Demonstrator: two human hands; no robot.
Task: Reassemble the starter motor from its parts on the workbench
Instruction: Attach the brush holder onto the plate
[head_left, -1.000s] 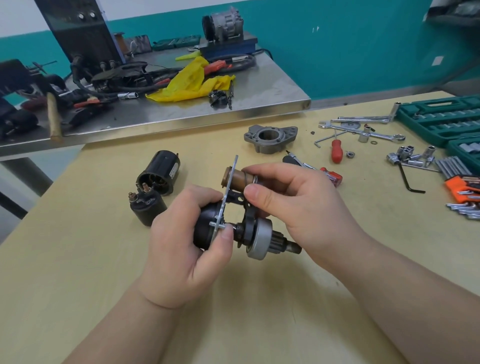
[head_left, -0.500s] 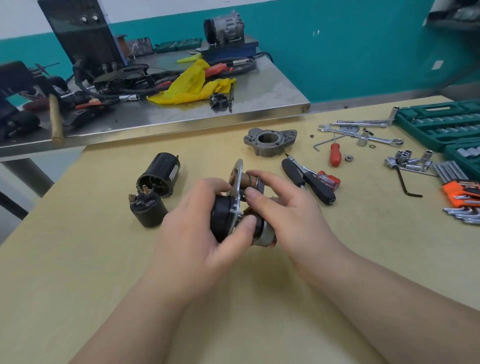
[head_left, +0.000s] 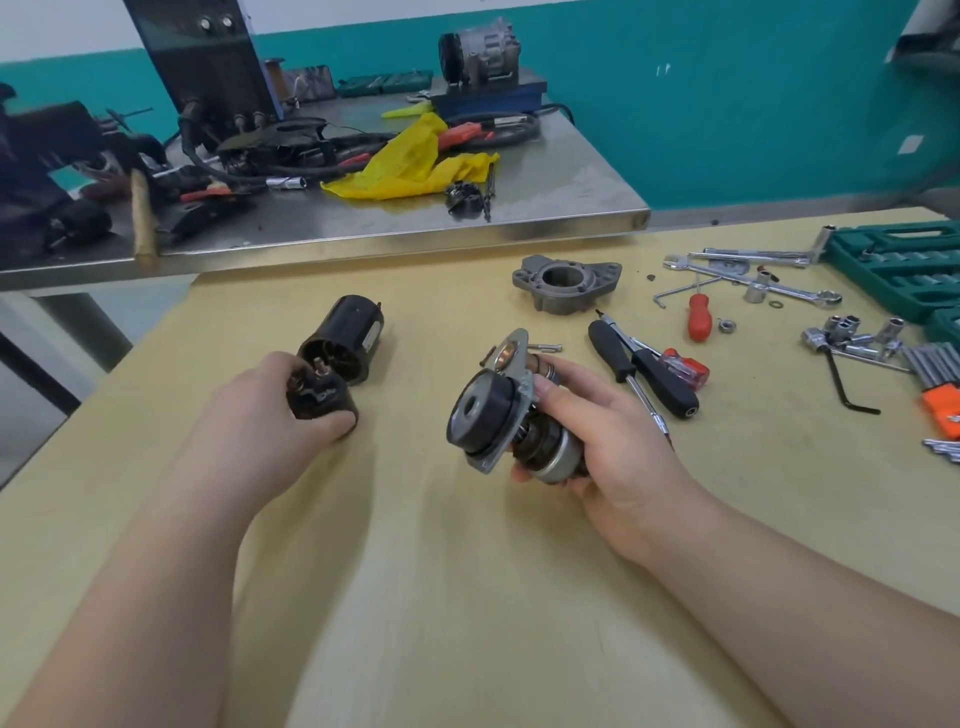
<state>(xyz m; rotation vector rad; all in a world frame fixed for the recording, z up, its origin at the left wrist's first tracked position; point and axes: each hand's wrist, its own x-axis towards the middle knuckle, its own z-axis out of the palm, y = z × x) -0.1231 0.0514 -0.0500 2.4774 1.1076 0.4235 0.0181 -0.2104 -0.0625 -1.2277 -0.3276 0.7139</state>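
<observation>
On the counter (head_left: 467, 571), left hand (head_left: 270, 415) grips the solenoid (head_left: 319, 397); right hand (head_left: 587, 431) fingers curl round the plate-and-drive assembly (head_left: 493, 410), held one-handed above it. Loose stack could slip apart.

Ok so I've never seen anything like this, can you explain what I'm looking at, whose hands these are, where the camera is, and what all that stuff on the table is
There is no robot here: these are a person's two bare hands, filmed by a wide-angle camera worn on the head, looking forward and down.

The left hand grips a small black cylinder with terminals, which sits beside a larger black motor housing. The right hand holds a partly built assembly: a black round part on a metal plate, with a gear end inside the palm.

On the wooden workbench also lie a grey cast end housing, a black-handled screwdriver, a red-handled screwdriver, wrenches, sockets and a green tool case. A steel table of clutter stands behind.
</observation>
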